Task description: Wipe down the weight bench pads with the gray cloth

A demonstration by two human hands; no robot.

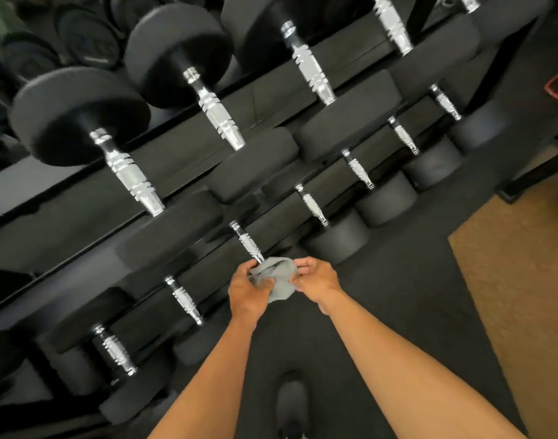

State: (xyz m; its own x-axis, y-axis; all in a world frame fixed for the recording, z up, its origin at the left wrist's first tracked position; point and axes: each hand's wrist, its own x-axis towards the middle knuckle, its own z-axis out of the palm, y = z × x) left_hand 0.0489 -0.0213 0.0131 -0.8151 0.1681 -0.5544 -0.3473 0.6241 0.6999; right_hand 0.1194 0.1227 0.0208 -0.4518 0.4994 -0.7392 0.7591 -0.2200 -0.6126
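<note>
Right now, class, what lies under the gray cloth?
Below the cloth, held in the left hand and right hand, is black floor mat. A dumbbell handle ends behind its top edge; that tip is covered.

The gray cloth (277, 278) is a small, soft piece of plain mid-gray fabric, bunched into a loose, crumpled wad with rounded folds across its top. It sits between the two hands, pinched on its left side by the left hand (249, 289) and on its right side by the right hand (317, 278), both gripping it with fingers and thumbs. A rumpled lower corner hangs free below the thumbs, toward the wrists. The cloth is held up in the air, resting on no surface.
</note>
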